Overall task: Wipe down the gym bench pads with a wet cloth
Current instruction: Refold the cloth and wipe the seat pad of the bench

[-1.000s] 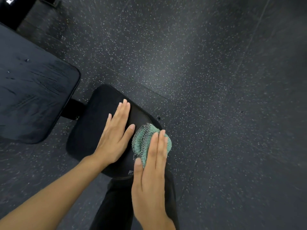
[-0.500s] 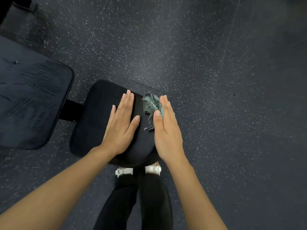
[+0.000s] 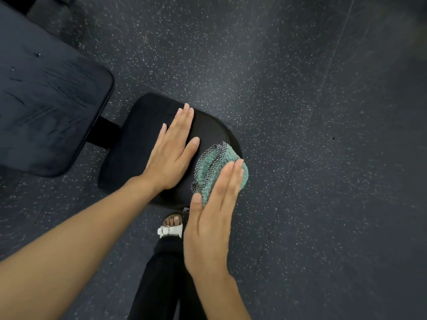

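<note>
Our right grip lay flat, fingers straight, pressing the cloth under its fingertips against the right edge of the pad. Our left grip, flat and holding nothing, rested on the pad just left of the cloth.
</note>
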Demonstrator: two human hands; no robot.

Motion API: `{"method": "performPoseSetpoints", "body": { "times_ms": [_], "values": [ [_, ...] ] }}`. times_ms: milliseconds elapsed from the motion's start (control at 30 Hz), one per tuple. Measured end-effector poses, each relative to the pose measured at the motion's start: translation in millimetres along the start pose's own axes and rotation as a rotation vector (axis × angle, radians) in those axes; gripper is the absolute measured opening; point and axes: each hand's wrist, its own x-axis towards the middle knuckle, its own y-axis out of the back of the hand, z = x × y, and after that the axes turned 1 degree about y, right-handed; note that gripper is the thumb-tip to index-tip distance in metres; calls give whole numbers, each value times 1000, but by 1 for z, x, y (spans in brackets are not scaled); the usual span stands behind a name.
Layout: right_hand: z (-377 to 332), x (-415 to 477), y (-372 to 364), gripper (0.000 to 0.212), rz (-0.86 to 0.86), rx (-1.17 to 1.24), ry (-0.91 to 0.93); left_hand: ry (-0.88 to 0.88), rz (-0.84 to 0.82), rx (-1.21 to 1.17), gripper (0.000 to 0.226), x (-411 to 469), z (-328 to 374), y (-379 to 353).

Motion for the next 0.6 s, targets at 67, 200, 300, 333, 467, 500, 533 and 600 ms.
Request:
{"method": "performPoseSetpoints", "body": {
  "times_ms": [67, 200, 300, 333, 467, 500, 533, 600],
  "values": [
    [3, 13, 5, 61, -15, 60, -4, 1, 2, -1, 73, 0, -1, 0],
    [8, 61, 24, 56, -118, 175, -129, 10, -3, -6, 76, -1, -1, -1],
    [11, 93, 35, 51, -217, 234, -220, 12, 2, -21, 77, -6, 0, -1],
    [10, 98, 36, 50, -227, 237, -233, 12, 2, -23, 76, -8, 1, -1],
    [11, 91, 33, 51, -193, 198, -157, 2, -1, -16, 77, -16, 0, -2],
    [12, 86, 31, 52, -185, 183, -130, -1, -1, -17, 77, -17, -1, -2],
    [13, 80, 30, 52, -175, 162, -105, -5, -1, -19, 77, -17, -1, -3],
    [14, 67, 27, 54, -138, 111, -49, -13, 0, -17, 78, -17, -2, -3]
  ]
}}
